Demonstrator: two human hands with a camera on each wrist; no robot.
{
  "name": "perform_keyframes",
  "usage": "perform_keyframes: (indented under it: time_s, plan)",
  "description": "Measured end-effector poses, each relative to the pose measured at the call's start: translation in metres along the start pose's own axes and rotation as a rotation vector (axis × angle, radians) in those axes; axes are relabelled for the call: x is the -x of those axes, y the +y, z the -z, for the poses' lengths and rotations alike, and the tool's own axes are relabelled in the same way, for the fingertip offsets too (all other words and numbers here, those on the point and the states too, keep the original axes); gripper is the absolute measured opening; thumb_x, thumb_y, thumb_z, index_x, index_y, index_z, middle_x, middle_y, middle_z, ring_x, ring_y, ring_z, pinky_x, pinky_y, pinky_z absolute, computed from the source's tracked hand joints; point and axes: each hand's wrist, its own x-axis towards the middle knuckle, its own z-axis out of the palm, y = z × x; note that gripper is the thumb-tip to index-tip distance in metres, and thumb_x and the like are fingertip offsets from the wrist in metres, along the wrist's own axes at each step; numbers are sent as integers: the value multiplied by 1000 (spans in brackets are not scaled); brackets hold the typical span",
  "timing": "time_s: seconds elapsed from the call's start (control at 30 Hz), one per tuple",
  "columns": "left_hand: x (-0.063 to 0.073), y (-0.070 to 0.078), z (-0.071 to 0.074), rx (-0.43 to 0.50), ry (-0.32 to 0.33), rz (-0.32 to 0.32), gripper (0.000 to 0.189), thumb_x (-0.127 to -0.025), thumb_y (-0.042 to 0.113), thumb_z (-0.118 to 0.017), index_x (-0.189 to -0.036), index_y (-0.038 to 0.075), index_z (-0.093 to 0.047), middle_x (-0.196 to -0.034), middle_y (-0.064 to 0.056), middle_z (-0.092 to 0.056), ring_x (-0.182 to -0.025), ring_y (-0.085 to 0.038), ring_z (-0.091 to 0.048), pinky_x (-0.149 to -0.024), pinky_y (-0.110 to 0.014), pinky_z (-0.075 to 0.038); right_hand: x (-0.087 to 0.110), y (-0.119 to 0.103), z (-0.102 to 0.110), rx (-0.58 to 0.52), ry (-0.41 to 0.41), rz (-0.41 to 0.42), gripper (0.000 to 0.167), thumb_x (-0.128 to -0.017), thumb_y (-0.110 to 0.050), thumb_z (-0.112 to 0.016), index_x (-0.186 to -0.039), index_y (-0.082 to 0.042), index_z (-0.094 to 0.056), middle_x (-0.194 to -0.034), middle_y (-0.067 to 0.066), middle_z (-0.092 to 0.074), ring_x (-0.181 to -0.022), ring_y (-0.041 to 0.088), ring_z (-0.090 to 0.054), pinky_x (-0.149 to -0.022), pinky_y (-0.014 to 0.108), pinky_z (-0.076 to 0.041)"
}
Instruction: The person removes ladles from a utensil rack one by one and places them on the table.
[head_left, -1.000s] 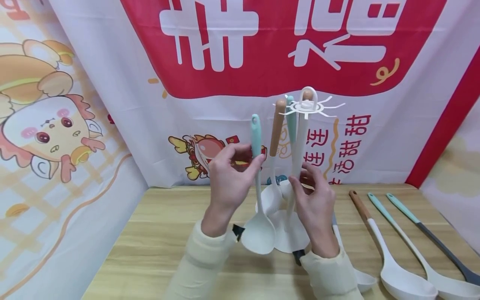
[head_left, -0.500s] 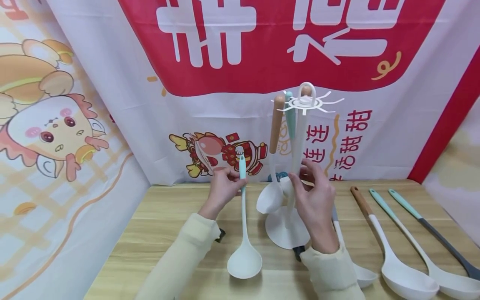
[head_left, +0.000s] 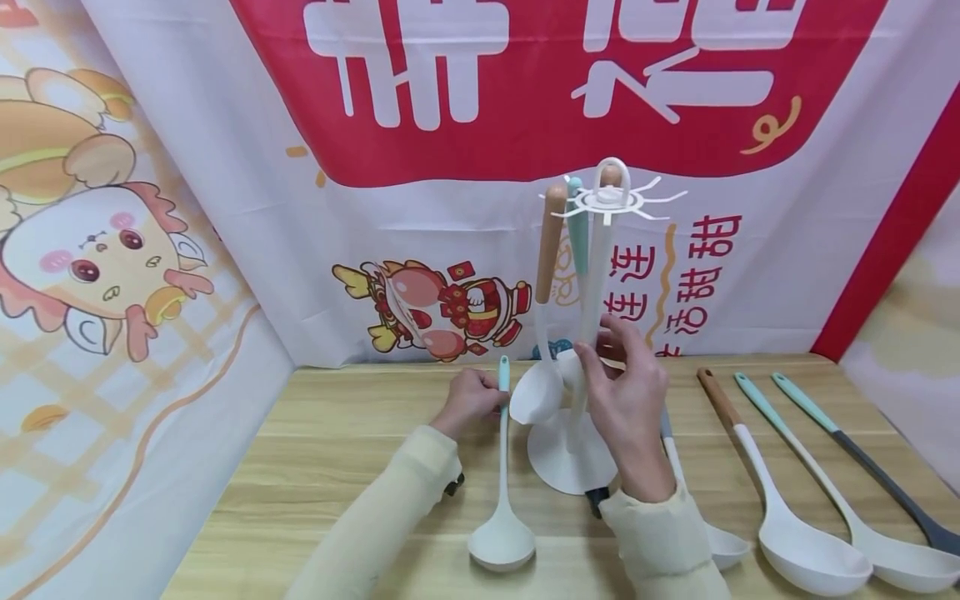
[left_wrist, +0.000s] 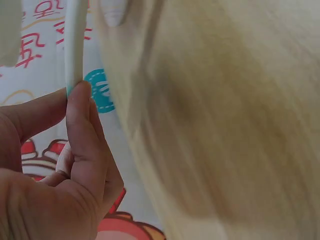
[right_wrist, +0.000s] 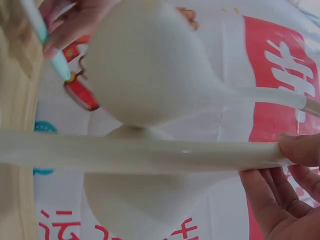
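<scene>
My left hand [head_left: 471,402] pinches the mint handle of a pale ladle [head_left: 502,540], its bowl toward me, low over the table left of the stand. In the left wrist view, thumb and fingers press on the slim handle [left_wrist: 75,45]. With my right hand [head_left: 628,396] I grip the white pole of a utensil stand [head_left: 596,292], topped by a ring of hooks. From it hang a ladle with a brown handle [head_left: 551,246], a mint-handled utensil [head_left: 577,233] and another brown-handled one, mostly hidden by the pole. The right wrist view shows the pole [right_wrist: 150,154] crossing hanging bowls.
On the wooden table [head_left: 337,467], to the right, lie a brown-handled ladle [head_left: 810,546], a mint-handled one [head_left: 798,454] and a mint-and-grey utensil [head_left: 873,454]. Another pale ladle [head_left: 727,548] is partly behind my right sleeve. A printed cloth [head_left: 420,217] hangs behind.
My left hand has brought the mint-handled ladle down from beside the stand's hooks to low over the table, first leftward, then slightly back right. The right hand stays on the pole.
</scene>
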Motion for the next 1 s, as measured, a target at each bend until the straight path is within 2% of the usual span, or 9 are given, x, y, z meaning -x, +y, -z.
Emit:
perform_keyframes:
  time_s: [0.2, 0.43, 0.57, 0.73, 0.83, 1.0]
  plan:
    - [-3, 1, -5, 1, 7, 22, 9, -91, 6, -77, -95, -3, -76, -86, -10, -72, -65, -15, -67, -72, -35, -68, -5, 0, 1, 20, -43, 12, 43, -97, -12, -77, -136, -3, -63, -116, 21, -75, -103, 37, -77, -83, 50, -66]
    - [-5, -3, -11, -31, -18, 45, 8, -91, 5, -76, -90, -2, -79, -79, -11, -74, -66, -21, -74, -65, -29, -66, -1, 2, 2, 7, -45, -26, 44, -97, -14, -77, -138, -5, -62, -120, 19, -74, -106, 35, -76, -88, 49, -66]
    - [-5, -2, -13, -44, -23, 48, 9, -92, 5, -75, -88, -1, -79, -77, -9, -72, -65, -20, -72, -64, -28, -66, 0, 3, 3, 9, -40, -23, 44, -97, -15, -77, -138, -6, -62, -120, 18, -74, -107, 35, -76, -89, 49, -65]
    - [-7, -2, -15, -105, -26, 51, 11, -93, 5, -74, -84, 0, -78, -74, -10, -73, -63, -19, -72, -58, -24, -62, 0, 3, 3, -1, -46, -35, 45, -97, -17, -77, -138, -8, -62, -123, 17, -73, -110, 35, -75, -91, 50, -65]
    - [-8, -4, -17, -159, -19, 40, 15, -92, 6, -75, -78, 2, -77, -71, -11, -74, -60, -19, -71, -53, -19, -57, 1, 3, 3, -6, -51, -31, 44, -97, -17, -76, -138, -7, -62, -123, 17, -73, -110, 35, -75, -91, 49, -65]
    - [-9, -7, -20, -230, 5, -20, 22, -88, 3, -74, -66, 3, -73, -63, -10, -73, -52, -15, -66, -47, -17, -47, 0, 4, 3, -6, -49, -21, 44, -97, -16, -77, -137, -7, -62, -122, 18, -73, -110, 34, -76, -90, 47, -65]
